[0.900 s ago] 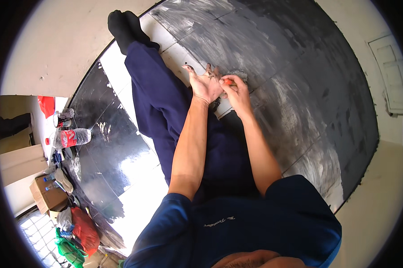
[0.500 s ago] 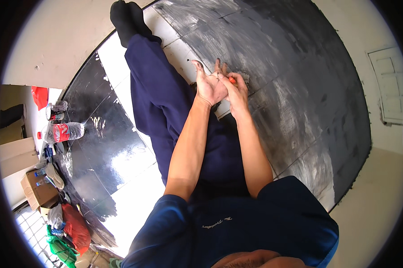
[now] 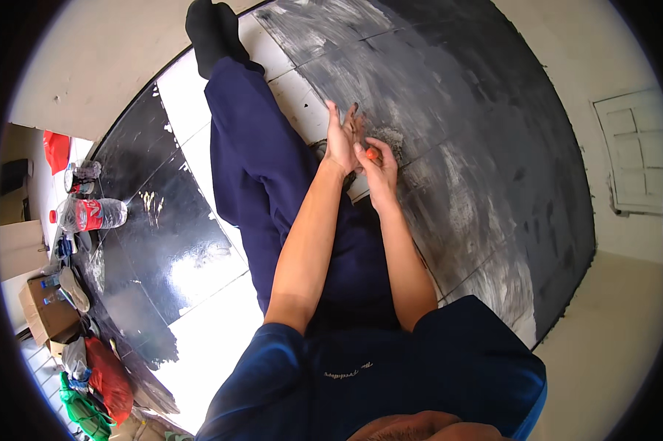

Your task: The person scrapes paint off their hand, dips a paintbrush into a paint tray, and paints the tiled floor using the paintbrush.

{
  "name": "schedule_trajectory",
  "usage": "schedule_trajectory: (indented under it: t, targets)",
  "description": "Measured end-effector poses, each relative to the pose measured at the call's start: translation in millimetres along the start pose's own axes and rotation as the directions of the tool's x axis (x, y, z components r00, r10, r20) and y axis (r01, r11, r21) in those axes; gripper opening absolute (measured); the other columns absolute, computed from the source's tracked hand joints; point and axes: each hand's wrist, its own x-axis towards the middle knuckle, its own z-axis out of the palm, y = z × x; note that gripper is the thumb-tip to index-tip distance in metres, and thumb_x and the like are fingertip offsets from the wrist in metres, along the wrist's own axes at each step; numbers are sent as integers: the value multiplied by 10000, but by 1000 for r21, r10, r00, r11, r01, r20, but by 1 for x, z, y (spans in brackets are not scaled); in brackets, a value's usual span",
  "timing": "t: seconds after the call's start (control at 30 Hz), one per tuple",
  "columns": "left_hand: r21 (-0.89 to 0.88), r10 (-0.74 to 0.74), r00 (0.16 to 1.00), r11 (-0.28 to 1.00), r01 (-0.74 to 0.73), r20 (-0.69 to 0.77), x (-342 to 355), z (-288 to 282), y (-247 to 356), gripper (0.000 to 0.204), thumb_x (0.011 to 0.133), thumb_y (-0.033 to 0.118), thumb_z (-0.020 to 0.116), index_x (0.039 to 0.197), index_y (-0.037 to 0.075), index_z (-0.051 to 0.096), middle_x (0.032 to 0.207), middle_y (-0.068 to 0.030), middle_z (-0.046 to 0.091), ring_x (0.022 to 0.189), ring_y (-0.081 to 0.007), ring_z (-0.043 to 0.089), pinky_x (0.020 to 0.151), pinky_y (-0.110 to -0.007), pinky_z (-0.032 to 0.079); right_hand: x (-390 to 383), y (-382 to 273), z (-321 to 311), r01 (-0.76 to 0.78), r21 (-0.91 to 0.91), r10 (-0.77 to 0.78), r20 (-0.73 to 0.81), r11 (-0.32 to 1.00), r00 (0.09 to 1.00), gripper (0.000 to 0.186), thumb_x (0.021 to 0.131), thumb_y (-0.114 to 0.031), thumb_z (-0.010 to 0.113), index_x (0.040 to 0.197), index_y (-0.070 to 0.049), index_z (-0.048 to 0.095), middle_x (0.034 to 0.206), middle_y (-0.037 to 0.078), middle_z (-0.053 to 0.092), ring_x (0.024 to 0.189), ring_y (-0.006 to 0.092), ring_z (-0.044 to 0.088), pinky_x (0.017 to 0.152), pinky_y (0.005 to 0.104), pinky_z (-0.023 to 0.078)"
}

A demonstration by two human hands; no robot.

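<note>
My left hand [image 3: 339,145] is raised over my lap, its fingers apart and smudged black. Close against its palm side is my right hand [image 3: 379,175], closed around a small thing with a rounded orange-red end [image 3: 373,154]; the rest of it is hidden in the fingers, so its kind does not show. A rough grey patch or lump [image 3: 392,141] shows just beyond my right fingers. Beside my left wrist, a dark object [image 3: 318,148] is partly covered by the hand. My leg in navy trousers [image 3: 254,140] stretches away along white tiles.
Grey-black smeared tiles [image 3: 486,154] spread to the right; glossy black tiles [image 3: 155,235] lie left. A large water bottle with a red label [image 3: 92,214] lies at the left, near a cardboard box [image 3: 48,309], a red bag [image 3: 109,378] and a green bag [image 3: 85,411]. Pale walls bound the floor.
My right hand has shifted slightly left and down with the orange-ended thing. My left hand has turned, its palm now facing more toward the right hand. The view has shifted a little.
</note>
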Motion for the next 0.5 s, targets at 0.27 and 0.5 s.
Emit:
schedule_trajectory:
  t: [0.27, 0.5]
  targets:
    - [503, 86, 929, 857, 115, -359, 16, -18, -3, 726, 968, 496, 471, 1519, 26, 418, 1610, -181, 349, 1495, -401, 262, 1185, -548, 246, -19, 2, -4, 158, -524, -331, -256, 837, 908, 555, 880, -384, 794, 1282, -65, 581, 1309, 151, 437, 1006, 208, 585, 828, 329, 529]
    - [531, 94, 924, 838, 127, -370, 12, -11, -4, 622, 971, 412, 493, 1455, 21, 494, 1553, -169, 431, 1394, -387, 410, 1099, -493, 382, 4, -19, -68, 170, -440, -363, -404, 882, 840, 295, 943, -293, 740, 1109, -53, 697, 911, 4, 614, 737, 78, 561, 656, 249, 482]
